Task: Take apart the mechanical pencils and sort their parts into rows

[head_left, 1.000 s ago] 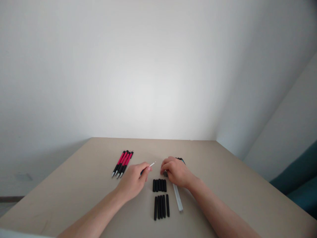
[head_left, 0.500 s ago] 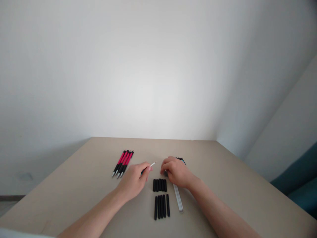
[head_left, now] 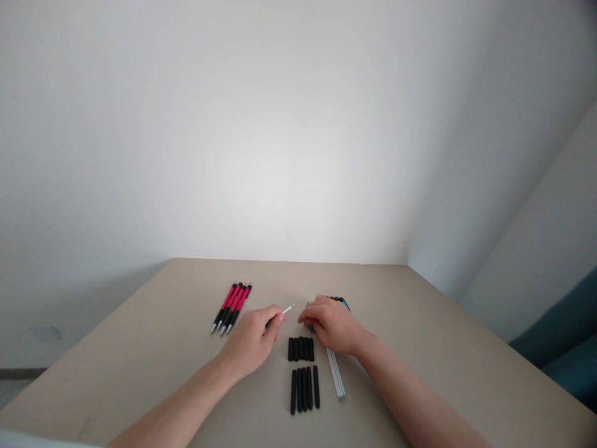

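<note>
My left hand (head_left: 257, 336) is closed around a pen barrel (head_left: 267, 324), mostly covered by the fingers. From it a white refill (head_left: 288, 308) sticks out toward the upper right. My right hand (head_left: 326, 320) hovers low over the table with curled fingers close together; whatever is between the fingertips cannot be made out. Small grey pieces (head_left: 311, 329) show beside and under those fingers. Below the right hand lie several white refills (head_left: 336, 375), their upper ends hidden by it. Just beyond it, dark and teal pen parts (head_left: 344, 302) peek out.
Several pink and black pens (head_left: 232, 308) lie side by side left of my left hand. Between my forearms are a row of short black tubes (head_left: 301, 349) and a row of longer black grips (head_left: 305, 389) on the beige table (head_left: 200, 398). A wall (head_left: 289, 155) rises behind.
My right hand has shifted slightly left, its fingertips nearer the refill tip. More of the grey pieces shows beside it. My left hand has stayed in place.
</note>
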A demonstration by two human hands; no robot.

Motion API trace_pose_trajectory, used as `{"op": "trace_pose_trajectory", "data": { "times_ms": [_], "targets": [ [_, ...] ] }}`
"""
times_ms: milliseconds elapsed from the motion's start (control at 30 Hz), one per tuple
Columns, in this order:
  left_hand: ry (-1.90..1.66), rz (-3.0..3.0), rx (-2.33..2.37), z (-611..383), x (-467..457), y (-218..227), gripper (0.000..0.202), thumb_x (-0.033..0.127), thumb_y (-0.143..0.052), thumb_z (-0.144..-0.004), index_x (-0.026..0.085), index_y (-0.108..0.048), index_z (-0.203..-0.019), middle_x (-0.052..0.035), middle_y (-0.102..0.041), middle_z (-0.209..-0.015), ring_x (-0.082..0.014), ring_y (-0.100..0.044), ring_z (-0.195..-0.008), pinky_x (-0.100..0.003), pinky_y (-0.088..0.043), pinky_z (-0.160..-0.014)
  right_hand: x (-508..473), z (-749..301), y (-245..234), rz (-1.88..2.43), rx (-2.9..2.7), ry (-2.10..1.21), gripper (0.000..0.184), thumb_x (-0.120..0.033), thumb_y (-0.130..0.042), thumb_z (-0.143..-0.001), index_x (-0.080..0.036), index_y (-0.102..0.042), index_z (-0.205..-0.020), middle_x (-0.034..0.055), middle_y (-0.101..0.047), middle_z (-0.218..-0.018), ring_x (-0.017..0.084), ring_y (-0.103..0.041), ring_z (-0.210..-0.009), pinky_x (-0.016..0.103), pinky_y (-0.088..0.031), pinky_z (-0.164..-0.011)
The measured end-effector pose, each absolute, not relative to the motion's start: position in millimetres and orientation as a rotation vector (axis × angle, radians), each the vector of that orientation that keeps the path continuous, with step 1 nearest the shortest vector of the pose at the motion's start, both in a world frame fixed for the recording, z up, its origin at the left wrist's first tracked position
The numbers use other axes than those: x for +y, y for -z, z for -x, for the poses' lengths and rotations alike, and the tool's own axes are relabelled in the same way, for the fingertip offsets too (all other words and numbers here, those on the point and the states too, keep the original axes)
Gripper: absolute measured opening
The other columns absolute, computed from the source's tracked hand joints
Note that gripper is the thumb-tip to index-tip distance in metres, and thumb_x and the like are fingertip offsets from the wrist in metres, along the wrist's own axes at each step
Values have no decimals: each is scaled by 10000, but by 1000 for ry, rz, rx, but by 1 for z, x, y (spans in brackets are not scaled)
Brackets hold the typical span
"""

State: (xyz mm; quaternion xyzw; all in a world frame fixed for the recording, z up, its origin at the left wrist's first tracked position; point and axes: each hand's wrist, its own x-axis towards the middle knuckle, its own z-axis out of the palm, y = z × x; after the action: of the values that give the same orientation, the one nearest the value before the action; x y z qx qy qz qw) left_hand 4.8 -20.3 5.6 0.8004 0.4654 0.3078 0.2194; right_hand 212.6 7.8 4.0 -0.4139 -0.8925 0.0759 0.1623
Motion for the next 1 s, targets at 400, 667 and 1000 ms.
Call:
{"op": "trace_pose_trajectory", "data": {
  "times_ms": [400,667,1000],
  "targets": [
    [-862,-2211,1280,-5,-18,-4,373,367,-316,-933,177,-612,-811,7,-581,-592,-137,-525,-567,-227,-352,-592,7,-215,-5,1145,-2528,-228,329,-32,-449,-752,-214,-684,-894,8,-697,-841,152,-541,-811,247,-383,-730],
    [-865,-2204,1274,-5,-19,-4,372,373,-316,-932,174,-613,-826,4,-581,-589,-136,-520,-558,-227,-354,-586,11,-219,-2,1231,-2452,-168,306,-41,-461,-750,-211,-684,-873,17,-691,-824,155,-567,-812,247,-387,-723],
    [-871,-2208,1283,-5,-20,-5,366,370,-323,-927,180,-616,-818,2,-585,-589,-139,-518,-554,-228,-355,-583,9,-217,-5,1278,-2492,-182,295,-64,-467,-762,-220,-690,-877,17,-700,-842,159,-578,-818,251,-391,-724]
  ]
}}
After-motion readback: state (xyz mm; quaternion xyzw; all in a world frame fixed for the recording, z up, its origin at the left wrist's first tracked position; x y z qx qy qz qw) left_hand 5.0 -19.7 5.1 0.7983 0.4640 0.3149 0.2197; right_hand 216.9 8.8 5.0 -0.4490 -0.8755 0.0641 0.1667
